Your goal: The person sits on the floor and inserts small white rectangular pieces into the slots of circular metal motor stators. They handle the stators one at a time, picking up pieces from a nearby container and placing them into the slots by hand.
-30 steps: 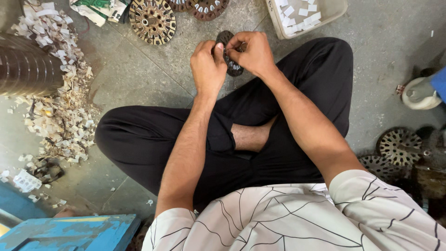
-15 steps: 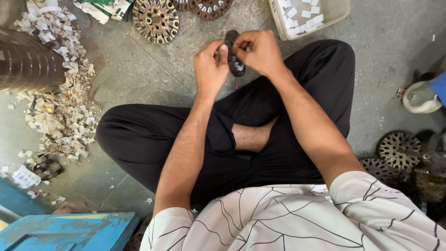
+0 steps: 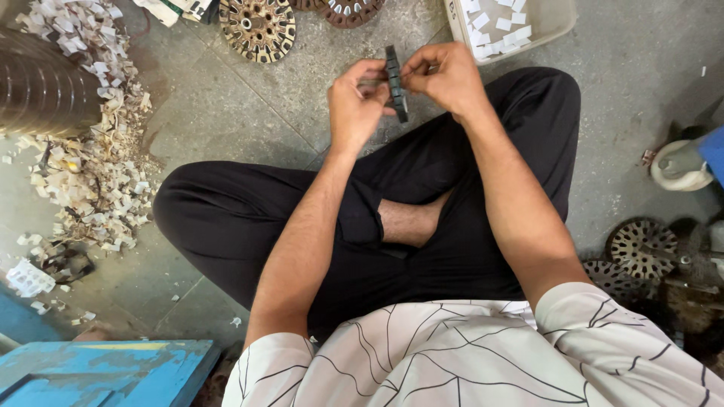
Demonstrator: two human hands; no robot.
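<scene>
Between the two sets of fingertips, held on edge above the crossed legs, is a dark slotted ring (image 3: 395, 83), a toothed metal disc seen almost edge-on. The left hand (image 3: 356, 105) pinches its near rim with thumb and fingers closed on it; the right hand (image 3: 446, 75) grips the far rim, fingers curled and pressed together on the edge. Whether anything small is pinched against the slots cannot be told.

Beyond the fingers lies a pale tray (image 3: 554, 26) of white paper slips, with two round slotted cores (image 3: 258, 29) off to the left of it. Farther left, a heap of paper scraps (image 3: 90, 158) spreads across the concrete floor (image 3: 226, 120).

Likely risk: held only at its rims and on edge, the ring could twist out of the pinch and drop onto the legs or floor, or a slot edge could nick a fingertip.
</scene>
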